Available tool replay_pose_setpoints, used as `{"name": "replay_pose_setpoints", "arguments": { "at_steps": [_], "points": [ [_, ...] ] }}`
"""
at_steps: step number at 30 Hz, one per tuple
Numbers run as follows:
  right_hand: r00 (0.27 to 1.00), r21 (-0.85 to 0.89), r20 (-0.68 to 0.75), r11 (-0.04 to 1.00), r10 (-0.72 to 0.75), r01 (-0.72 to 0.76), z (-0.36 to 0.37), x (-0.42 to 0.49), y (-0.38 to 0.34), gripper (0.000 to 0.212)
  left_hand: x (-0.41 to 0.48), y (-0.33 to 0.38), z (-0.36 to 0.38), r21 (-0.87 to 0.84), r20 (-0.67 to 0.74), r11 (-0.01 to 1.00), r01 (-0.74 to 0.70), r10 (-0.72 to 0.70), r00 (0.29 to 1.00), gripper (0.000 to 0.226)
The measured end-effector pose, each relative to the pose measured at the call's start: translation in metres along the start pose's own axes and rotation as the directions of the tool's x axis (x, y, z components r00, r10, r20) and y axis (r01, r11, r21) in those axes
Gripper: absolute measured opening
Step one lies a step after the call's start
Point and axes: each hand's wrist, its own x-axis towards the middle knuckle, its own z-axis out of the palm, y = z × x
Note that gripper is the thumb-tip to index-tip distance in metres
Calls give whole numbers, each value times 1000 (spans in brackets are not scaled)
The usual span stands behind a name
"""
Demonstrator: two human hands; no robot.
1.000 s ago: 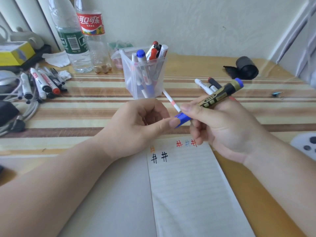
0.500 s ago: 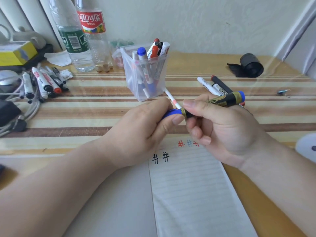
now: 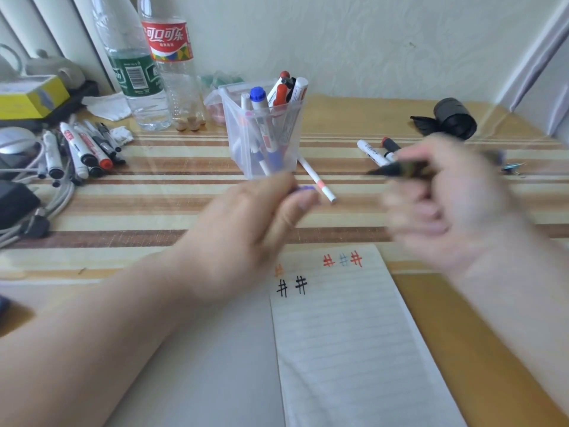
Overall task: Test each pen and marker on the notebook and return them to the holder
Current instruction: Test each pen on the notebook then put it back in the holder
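Beyond the notebook [image 3: 354,349], the right hand [image 3: 443,204] is gripping the likely light, stiff marker [image 3: 397,169] by its barrel while the left hand [image 3: 246,229] is pinching its blue cap [image 3: 304,188].

Striped tabletop [image 3: 154,211] in view: a clear holder [image 3: 261,146] stands mid-back, with a white pen [image 3: 317,180] lying just beside it. The open notebook [image 3: 354,349] is at the near edge. There's a marker heap [image 3: 83,149] far left, two bottles [image 3: 138,87] behind it, and a black roll [image 3: 452,118] back right.
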Motion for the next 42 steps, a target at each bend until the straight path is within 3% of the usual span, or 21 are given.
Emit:
{"name": "replay_pose_setpoints", "arguments": {
  "at_steps": [3, 11, 16, 24, 27, 34, 39, 42],
  "points": [
    [987, 87, -141, 993, -72, 85, -22, 12, -24, 30, -3, -10, -7, -15, -126, 998, 64, -65, 990, 41],
    [976, -134, 217, 990, -10, 40, -18, 6, 13, 22, -2, -5, 5, -127, -30, 989, 70, -74, 997, 31],
    [934, -237, 345, 955, -90, 180, -21, 6, 18, 5, 2, -8, 9, -71, -60, 997, -17, 13, 998, 14],
    [925, -379, 365, 891, -106, 251, -26, 8, 20, 6, 3, -18, 11, -53, -67, 998, -13, 10, 998, 15],
    [917, -464, 393, 844, -76, 269, -25, 5, 19, 24, 2, -17, 12, -35, -71, 999, -15, 12, 997, 16],
    [944, -621, 329, 757, 16, 204, -15, -17, -5, 25, -1, -12, 11, -127, -46, 990, 66, -72, 996, 49],
    [935, -603, 355, 761, -13, 240, -14, -24, 4, 22, -2, -9, 9, -96, -9, 994, 58, -59, 998, 28],
    [924, -582, 381, 768, -35, 269, -22, -25, 25, 17, -2, -7, 9, -115, 17, 989, 98, -97, 995, 29]
  ]
}}
